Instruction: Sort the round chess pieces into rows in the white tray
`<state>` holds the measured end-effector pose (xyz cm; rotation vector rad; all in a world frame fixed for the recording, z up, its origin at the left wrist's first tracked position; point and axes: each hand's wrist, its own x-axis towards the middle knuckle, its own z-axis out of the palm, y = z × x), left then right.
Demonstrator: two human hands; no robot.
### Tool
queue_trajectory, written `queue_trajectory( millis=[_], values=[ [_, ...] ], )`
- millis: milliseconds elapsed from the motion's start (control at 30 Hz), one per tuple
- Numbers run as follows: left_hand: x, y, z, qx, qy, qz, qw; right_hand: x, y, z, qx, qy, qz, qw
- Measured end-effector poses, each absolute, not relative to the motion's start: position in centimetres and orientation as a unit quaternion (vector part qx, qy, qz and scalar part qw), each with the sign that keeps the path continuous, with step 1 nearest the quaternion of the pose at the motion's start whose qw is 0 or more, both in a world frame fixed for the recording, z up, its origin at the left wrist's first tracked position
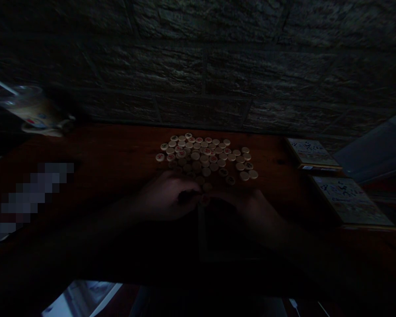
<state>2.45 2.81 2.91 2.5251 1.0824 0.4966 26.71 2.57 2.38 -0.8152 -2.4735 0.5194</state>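
Observation:
Many round wooden xiangqi pieces (pixel 195 156) lie in a loose, partly stacked spread on the table, some showing red or black characters, others blank side up. At the near edge of the spread, my left hand (pixel 168 196) is curled, its thumb and forefinger closed at a single xiangqi piece (pixel 203 200). My right hand (pixel 251 204) reaches in from the other side, fingertips at or near that same piece; deep shadow hides how its fingers are bent. Below both hands is a dark rectangular object with a paler edge (pixel 202 233), hard to make out.
Two flat printed boxes (pixel 351 200) lie at the right on the wooden table (pixel 119 149). A plastic cup with a straw (pixel 29 103) stands at the far left. A pixelated patch covers something at left. Behind runs a stone-block wall (pixel 185 66). The light is very dim.

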Motion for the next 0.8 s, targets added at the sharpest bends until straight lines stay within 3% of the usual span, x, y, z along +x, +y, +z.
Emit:
queue_trajectory(
  millis=[800],
  values=[
    [2.46, 2.83, 3.01, 0.897, 0.376, 0.177, 0.153, 26.87, 2.61, 2.37, -0.284, -0.913, 0.184, 0.229]
  ],
)
